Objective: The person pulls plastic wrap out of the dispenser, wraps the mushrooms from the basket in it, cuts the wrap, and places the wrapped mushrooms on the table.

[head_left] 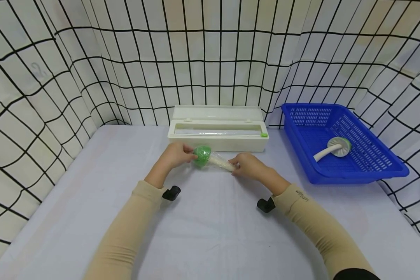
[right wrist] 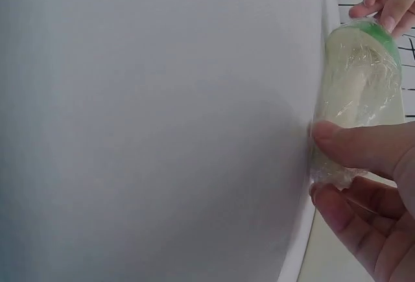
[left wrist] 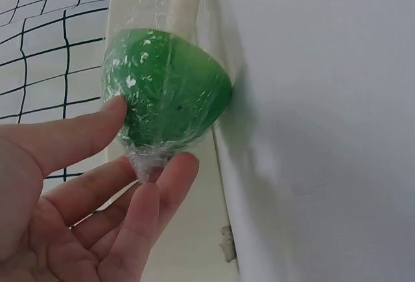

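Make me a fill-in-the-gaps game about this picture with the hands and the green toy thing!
1. The green-headed mushroom toy held between the left hand and the right hand is covered in clear plastic ____.
2. The basket on the right side of the table is coloured ____.
3. Inside that basket lies a second mushroom toy, coloured ____.
4. The long white dispenser box stands ____ the wrapped toy, nearer the checked curtain.

Missing words: wrap; blue; white; behind

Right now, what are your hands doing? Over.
Left hand pinches wrapped mushroom at its green cap. Right hand pinches its stem end. Nothing in the way; dispenser behind.
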